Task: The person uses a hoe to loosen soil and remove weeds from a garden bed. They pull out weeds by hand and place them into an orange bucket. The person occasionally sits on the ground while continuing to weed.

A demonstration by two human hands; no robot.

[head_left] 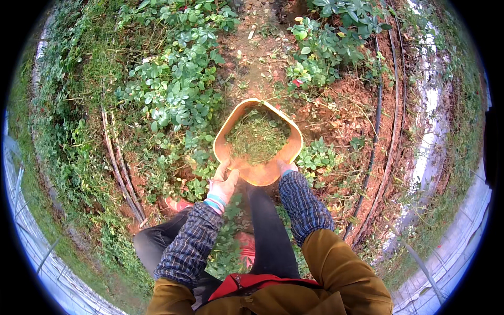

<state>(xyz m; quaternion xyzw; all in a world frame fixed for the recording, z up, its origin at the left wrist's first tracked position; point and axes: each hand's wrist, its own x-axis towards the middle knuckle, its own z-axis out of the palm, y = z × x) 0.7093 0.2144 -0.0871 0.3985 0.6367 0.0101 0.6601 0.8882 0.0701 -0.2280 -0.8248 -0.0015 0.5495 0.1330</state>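
Nearest the viewer: brown jacket (336, 262), a red garment (247, 283) showing at the waist, dark trousers (270, 231). Red footwear (245, 249) shows between the legs, with another patch of red farther left. Blue-checked sleeve covers (189, 244) sheathe both forearms, which angle inward from the lower edge.

Left hand (223, 187): reaches forward and slightly right, back of the hand up, striped cuff at the wrist. Thumb and fingers are parted only slightly, closed on the near-left rim of the tub. Right hand (286, 167): reaches forward and slightly left, gripping the near-right rim; its fingers are mostly hidden, so their exact spread cannot be told.

Orange-yellow tub (296, 137): rounded-square mouth, held between the hands, ahead of the body and above the path. Mouth faces up toward the viewer. Contact with the soil cannot be told. Outer wall largely out of sight; any lettering there cannot be judged. Inside: loose green plant clippings (256, 137) over the bottom.

Left of the tub: leafy bushes (176, 86), thin poles (118, 168) beyond them. Right: black hose (377, 105) along reddish soil, then a white strip (428, 121).

Far: bare path (257, 63) between bushes, a red bloom (297, 83) at right.
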